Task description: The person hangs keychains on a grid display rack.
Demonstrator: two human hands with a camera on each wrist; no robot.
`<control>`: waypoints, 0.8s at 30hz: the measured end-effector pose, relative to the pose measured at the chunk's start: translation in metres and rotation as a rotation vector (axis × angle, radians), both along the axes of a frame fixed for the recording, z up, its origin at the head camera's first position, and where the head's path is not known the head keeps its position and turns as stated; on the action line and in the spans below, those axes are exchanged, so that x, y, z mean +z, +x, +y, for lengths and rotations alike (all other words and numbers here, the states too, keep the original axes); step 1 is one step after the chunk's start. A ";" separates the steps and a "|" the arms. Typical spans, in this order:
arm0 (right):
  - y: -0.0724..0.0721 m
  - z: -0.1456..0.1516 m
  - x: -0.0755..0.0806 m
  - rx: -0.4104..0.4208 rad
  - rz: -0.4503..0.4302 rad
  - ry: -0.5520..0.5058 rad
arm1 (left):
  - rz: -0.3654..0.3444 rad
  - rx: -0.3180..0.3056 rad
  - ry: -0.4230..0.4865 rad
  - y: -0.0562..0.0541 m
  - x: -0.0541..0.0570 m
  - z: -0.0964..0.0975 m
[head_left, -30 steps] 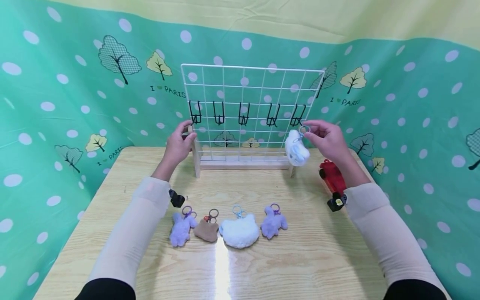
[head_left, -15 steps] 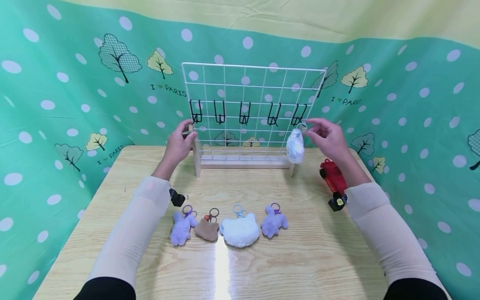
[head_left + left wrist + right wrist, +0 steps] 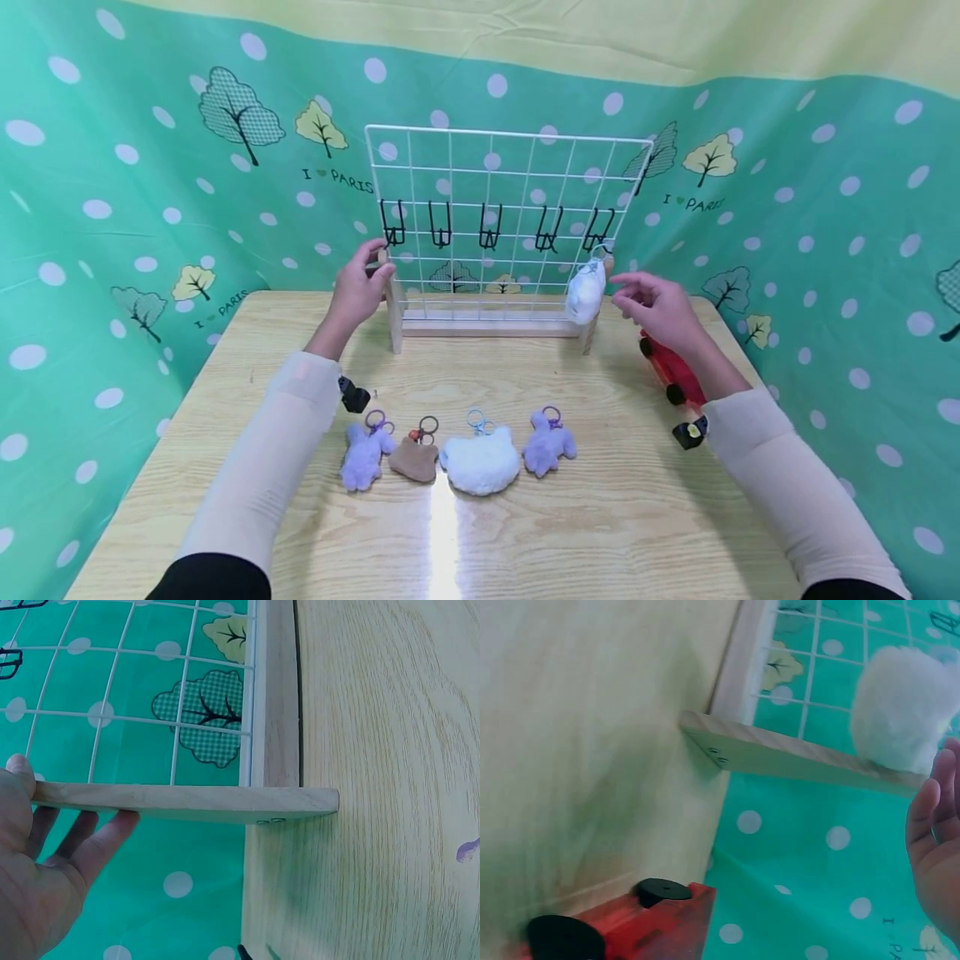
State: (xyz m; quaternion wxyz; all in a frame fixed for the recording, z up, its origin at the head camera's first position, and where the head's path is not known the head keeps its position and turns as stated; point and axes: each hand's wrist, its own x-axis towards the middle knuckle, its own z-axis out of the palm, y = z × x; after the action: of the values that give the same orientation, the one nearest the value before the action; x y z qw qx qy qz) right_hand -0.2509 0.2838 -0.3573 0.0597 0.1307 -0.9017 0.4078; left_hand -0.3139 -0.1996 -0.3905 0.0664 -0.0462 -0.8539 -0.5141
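A white wire grid rack [image 3: 495, 206] on a wooden stand stands at the back of the table. Thumb and fingers of my left hand [image 3: 362, 283] grip the rack's left wooden post [image 3: 187, 796] from both sides. A small white-and-blue plush keychain [image 3: 586, 293] hangs by its ring at the rightmost black hook [image 3: 598, 231]. Just right of it, my right hand [image 3: 660, 310] holds nothing, its fingers loosely bent. In the right wrist view the white plush [image 3: 904, 709] hangs in front of the right wooden post [image 3: 795, 752], close to my fingertips.
On the table lie a purple plush keychain [image 3: 362, 457], a brown one [image 3: 413, 460], a larger white one [image 3: 480, 462] and another purple one [image 3: 547, 447]. A red toy car [image 3: 672, 367] sits under my right forearm. Several black hooks [image 3: 489, 229] line the grid.
My right hand has let go of the white-and-blue plush keychain's ring and moved slightly down and right. The plush swung left and hangs from the hook. My left hand has stayed in place.
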 end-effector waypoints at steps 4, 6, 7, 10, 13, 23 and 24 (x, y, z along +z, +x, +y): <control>0.006 -0.002 -0.011 0.055 -0.033 0.037 | 0.011 -0.003 0.000 0.000 0.000 -0.001; 0.010 -0.004 -0.016 0.066 -0.059 0.058 | 0.016 -0.006 0.000 0.000 0.000 -0.001; 0.012 -0.004 -0.018 0.068 -0.077 0.067 | 0.017 -0.008 0.002 0.000 0.000 -0.001; 0.016 -0.005 -0.026 0.082 -0.109 0.094 | 0.014 -0.012 0.004 0.000 -0.001 0.000; 0.022 -0.007 -0.034 0.116 -0.111 0.126 | 0.010 -0.014 0.004 0.001 -0.001 0.000; 0.040 -0.027 -0.054 0.319 -0.156 0.215 | 0.013 -0.013 -0.001 0.001 0.000 0.000; 0.041 -0.028 -0.056 0.341 -0.162 0.225 | 0.012 -0.012 -0.002 0.001 0.000 0.000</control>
State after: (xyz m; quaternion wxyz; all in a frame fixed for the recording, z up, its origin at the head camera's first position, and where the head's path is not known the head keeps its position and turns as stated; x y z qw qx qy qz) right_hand -0.2099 0.2553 -0.4137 -0.0979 0.2538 -0.9082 0.3181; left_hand -0.3125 -0.2000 -0.3903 0.0683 -0.0543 -0.8536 -0.5135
